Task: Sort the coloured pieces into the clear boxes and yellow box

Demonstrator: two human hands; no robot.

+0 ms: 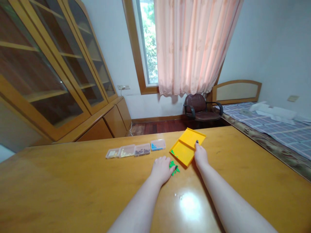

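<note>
Loosely spread, the left hand (161,169) rests on the bench (73,187), green pieces (172,163) at its thumb, while the right hand (201,155) grips a yellow tray (185,153).

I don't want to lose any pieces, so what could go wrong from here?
The green pieces lie loose on the table by the left hand, so a sweep might scatter them. The right hand grips the yellow box by one edge; if it tips, the green bits inside could spill.
</note>
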